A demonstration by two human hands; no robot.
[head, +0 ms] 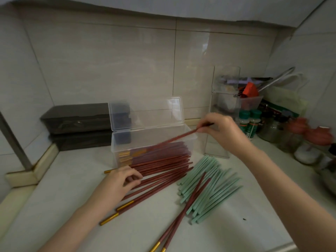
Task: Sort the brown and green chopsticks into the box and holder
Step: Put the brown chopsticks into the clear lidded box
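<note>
Left hand [125, 179] logged low on table [72, 188], fingers curled over loose brown chopsticks [163, 174] just in front of clear box [145, 139]. Found lid raised and a good share of boxed brown chopsticks [160, 150] already inside, gold ends leftward. Noted held chopstick [178, 137] slanting over box rim, pinched near its thin tip by right hand [223, 131]. Judged brown sorting past halfway: many left outside, plus strays [192, 197] lying across green chopsticks [209, 186]. Saw green pile wholly on table, clear holder [218, 150] upright just behind, apparently holding none; judged that half not begun.
</note>
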